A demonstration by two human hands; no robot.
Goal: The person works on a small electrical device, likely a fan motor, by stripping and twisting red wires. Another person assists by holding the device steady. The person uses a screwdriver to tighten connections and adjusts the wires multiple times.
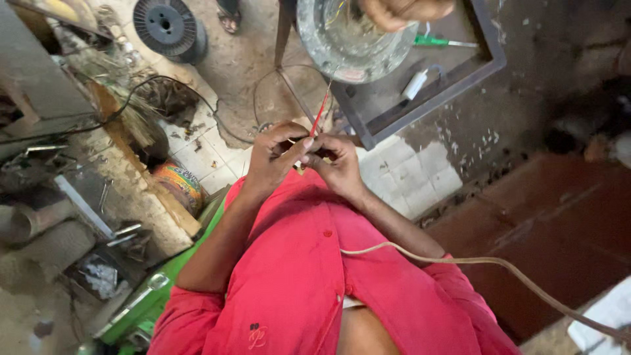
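The person's left hand [273, 154] and right hand [335, 161] meet in front of the red shirt [296, 263]. The fingers of both hands pinch a thin red wire [320, 115]. The red wire goes up from the hands toward a round grey metal part [348, 39], which sits on the dark metal desk [427, 92] above the hands. Another person's hand [394, 10] rests on top of that round part.

On the desk, to the right of the red wire, lie a green screwdriver [437, 41] and a small white tube [415, 84]. A black spool [165, 26] stands on the floor, far to the left of the red wire. A black cable [164, 82] loops across the floor between the spool and the hands. Below and to the left of the red wire sits a colourful round tin [179, 184], next to a messy pile of metal bits [59, 197]. A tan cord [473, 263] runs across the red shirt, below the hands, and off to the right.
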